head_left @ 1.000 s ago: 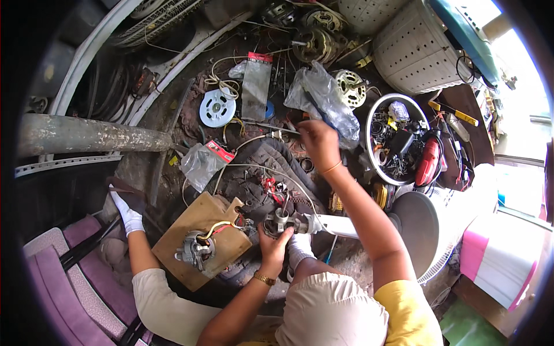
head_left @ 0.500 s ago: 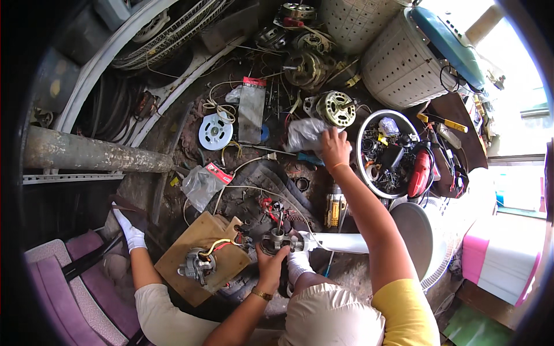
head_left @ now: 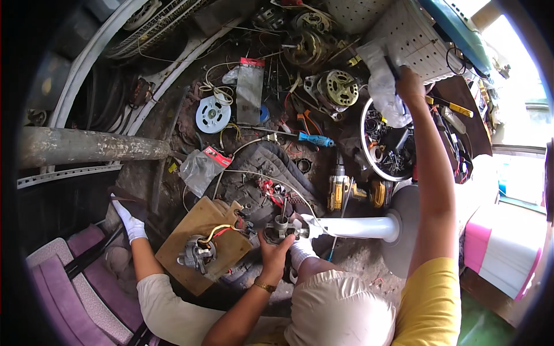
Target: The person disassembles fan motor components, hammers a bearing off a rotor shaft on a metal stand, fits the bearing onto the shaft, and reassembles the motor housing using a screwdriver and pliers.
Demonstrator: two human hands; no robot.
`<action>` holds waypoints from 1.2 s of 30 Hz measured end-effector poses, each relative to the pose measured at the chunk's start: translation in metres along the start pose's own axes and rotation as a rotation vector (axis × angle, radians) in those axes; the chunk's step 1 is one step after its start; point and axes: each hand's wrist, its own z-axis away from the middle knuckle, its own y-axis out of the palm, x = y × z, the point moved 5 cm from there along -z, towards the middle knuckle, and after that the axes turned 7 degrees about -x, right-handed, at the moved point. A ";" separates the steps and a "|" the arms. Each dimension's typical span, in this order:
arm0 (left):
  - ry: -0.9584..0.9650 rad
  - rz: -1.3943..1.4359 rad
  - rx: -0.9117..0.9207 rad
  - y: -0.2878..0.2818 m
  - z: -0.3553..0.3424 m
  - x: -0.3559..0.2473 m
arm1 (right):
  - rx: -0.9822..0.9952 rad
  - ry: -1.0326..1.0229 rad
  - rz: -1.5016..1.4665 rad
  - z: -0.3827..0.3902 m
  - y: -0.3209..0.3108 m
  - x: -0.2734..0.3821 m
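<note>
My left hand (head_left: 274,255), with a watch on its wrist, grips a grey metal motor housing (head_left: 281,229) close to my white-socked foot. A white pole (head_left: 358,228) lies on the far side of that foot and runs to a round grey base (head_left: 401,254). At the upper right, my right hand (head_left: 410,85) is closed on a clear plastic bag (head_left: 381,81). The bag hangs over the edge of a round white basin (head_left: 366,138) full of small metal parts. Left of the housing, a motor with coloured wires (head_left: 199,254) sits on a wooden board (head_left: 173,268).
Ahead lie a yellow cordless drill (head_left: 340,191), a blue-handled screwdriver (head_left: 315,139) and a greenish motor (head_left: 339,89). A white disc (head_left: 213,114) and an empty red-topped bag (head_left: 202,168) are at the left. Perforated drums (head_left: 412,34) stand behind the basin. A cable crosses the floor.
My right hand has carried the plastic bag right and away from me, from beside the motor to above the basin's edge. My left hand still holds the housing.
</note>
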 end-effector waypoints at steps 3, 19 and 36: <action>-0.020 0.009 0.051 0.008 -0.002 0.009 | 0.080 -0.171 0.056 -0.018 0.049 -0.016; 0.075 -0.035 0.087 -0.024 0.028 0.009 | 0.133 -0.426 -0.715 0.199 0.014 0.096; 0.120 -0.003 0.152 -0.007 0.002 -0.014 | 0.485 -0.047 -1.072 0.172 0.118 0.254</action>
